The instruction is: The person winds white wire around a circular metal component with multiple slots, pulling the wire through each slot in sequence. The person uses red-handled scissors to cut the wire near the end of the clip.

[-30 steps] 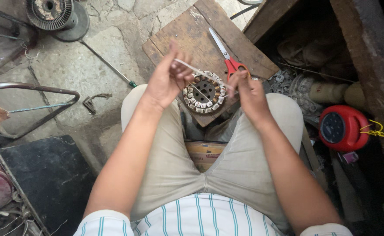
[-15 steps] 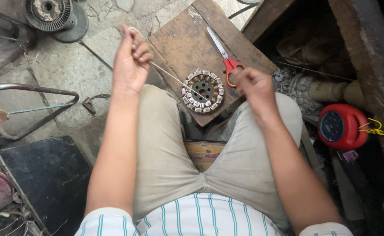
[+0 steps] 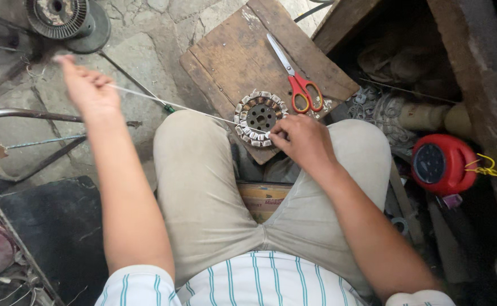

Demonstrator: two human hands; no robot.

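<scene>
Roughly: person seated, knees apart, w/ worn brown wooden board point(image 3: 231, 56) set as a low table on the cracked stone floor point(image 3: 141, 39) just ahead of the knees, so work sits within both arms' reach.

Round metal motor stator w/ ring of pale slot windings point(image 3: 259, 117) lies flat at the board's near edge, between the knees. Right hand point(image 3: 305, 141) rests on its near rim; fingers pressed together, pinching at the winding where the thread enters, prob. to steady the stator and keep the lacing from slipping.

Left hand point(image 3: 90, 88) is raised well out to the left, blurred; fingers closed, pinching the far end of a thin white thread point(image 3: 175, 106). Thread runs taut and straight from hand to stator, so held out wide to draw it tight.

Red-handled scissors point(image 3: 296, 76) lie shut on the board just beyond the stator, handy to right hand. Red round reel-like case point(image 3: 444, 164) sits right, apart.
</scene>
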